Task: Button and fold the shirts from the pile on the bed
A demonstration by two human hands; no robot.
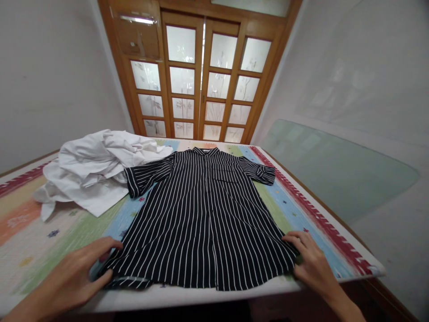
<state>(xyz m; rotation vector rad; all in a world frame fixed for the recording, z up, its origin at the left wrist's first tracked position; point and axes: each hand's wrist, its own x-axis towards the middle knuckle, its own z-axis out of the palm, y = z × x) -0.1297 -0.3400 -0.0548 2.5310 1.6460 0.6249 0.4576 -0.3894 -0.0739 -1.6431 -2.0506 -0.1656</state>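
While the striped shirt lies spread on the patterned cover, left hand is wide at its near-left corner; right hand at near-right edge, grip cannot be told.

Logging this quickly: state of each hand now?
Left hand: open, at the near corner of the striped shirt.
Right hand: at the shirt's opposite edge; whether it grips cannot be told.

On the left of my view I see a bare left hand with slim, tapering fingers, on the right a similar right hand, each joined to a slender bare forearm; at the near edge between them shows a dark patch, too dim for me to call clothing
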